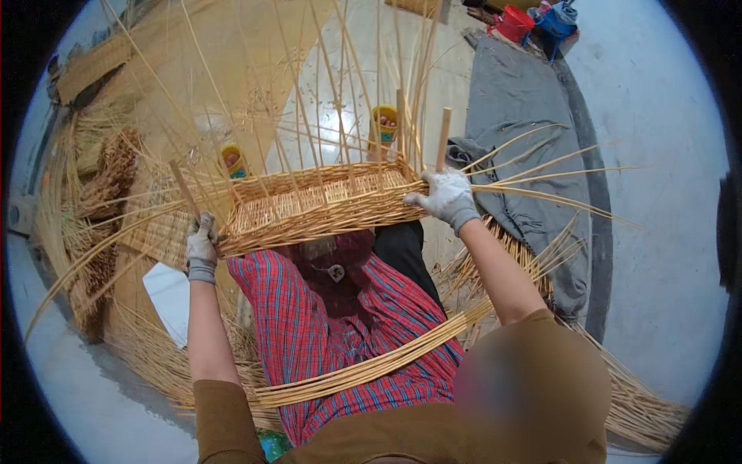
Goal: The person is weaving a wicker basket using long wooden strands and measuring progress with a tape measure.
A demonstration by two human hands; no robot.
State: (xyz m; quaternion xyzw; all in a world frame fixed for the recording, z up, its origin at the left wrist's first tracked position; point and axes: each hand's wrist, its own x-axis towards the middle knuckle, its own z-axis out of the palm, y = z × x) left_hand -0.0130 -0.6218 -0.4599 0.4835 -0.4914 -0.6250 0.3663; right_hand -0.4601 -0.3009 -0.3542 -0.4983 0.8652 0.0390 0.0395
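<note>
A partly woven rectangular wicker basket is held up over my lap, tilted so that its inside shows. Long thin canes rise from its sides, and others stick out past both ends. Thicker wooden sticks stand at its corners. My left hand, in a whitish work glove, is closed round the basket's near left corner, beside a wooden stick. At the right end my gloved right hand grips the corner below another stick, its thumb toward the woven rim.
A red checked cloth covers my lap, with a bundle of canes across it. Piled canes lie on the left, near a white sheet. Two yellow containers stand beyond the basket. Grey cloth and a red bucket are at the right.
</note>
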